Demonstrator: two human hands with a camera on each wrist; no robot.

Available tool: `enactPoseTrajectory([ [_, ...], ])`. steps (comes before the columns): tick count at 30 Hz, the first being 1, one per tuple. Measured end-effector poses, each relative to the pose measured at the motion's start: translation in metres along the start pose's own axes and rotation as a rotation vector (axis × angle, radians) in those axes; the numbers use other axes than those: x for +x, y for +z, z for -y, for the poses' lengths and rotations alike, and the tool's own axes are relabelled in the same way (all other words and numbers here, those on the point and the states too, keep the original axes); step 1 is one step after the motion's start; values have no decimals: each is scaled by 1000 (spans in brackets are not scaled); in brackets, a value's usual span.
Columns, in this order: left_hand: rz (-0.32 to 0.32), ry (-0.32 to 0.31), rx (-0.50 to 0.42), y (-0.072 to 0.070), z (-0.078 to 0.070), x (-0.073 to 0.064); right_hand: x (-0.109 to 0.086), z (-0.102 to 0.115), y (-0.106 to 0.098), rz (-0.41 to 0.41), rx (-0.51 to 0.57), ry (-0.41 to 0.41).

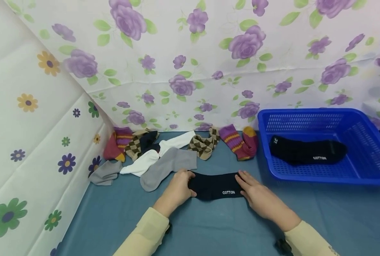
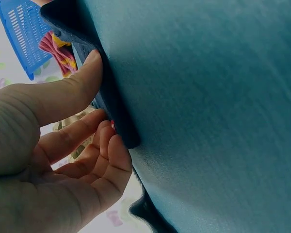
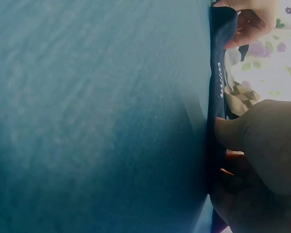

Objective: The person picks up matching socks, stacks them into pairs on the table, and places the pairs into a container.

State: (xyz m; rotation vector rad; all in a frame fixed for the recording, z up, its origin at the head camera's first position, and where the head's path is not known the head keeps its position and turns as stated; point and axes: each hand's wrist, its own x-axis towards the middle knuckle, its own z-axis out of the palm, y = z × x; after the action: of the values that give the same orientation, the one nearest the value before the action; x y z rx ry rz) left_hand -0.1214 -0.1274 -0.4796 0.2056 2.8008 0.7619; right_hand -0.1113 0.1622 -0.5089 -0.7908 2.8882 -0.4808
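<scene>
Black sock [image 1: 214, 185] lies on the blue-green cloth [image 1: 209, 227], directly between the two hands. Long axis runs left-right, roughly square to the line of sight, COTTON print toward the right end. Left hand [image 1: 178, 188] has the left end: thumb at the near edge, fingers bent behind, gap closed down to a pinch on the fabric. Right hand [image 1: 258, 199] lies on the right end, fingers nearly straight, thumb at the near edge; no closed grip that I can see. Key relation: blue basket [image 1: 324, 180] sits beyond and right of the sock's right end, so right hand is nearer.
</scene>
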Motion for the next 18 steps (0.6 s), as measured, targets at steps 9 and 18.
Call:
enactPoseTrajectory([
  [9, 29, -8, 59, -1, -6, 0, 4, 0, -1, -37, 108, 58],
  [18, -3, 79, 63, -19, -7, 1, 7, 16, -20, -183, 62, 0],
])
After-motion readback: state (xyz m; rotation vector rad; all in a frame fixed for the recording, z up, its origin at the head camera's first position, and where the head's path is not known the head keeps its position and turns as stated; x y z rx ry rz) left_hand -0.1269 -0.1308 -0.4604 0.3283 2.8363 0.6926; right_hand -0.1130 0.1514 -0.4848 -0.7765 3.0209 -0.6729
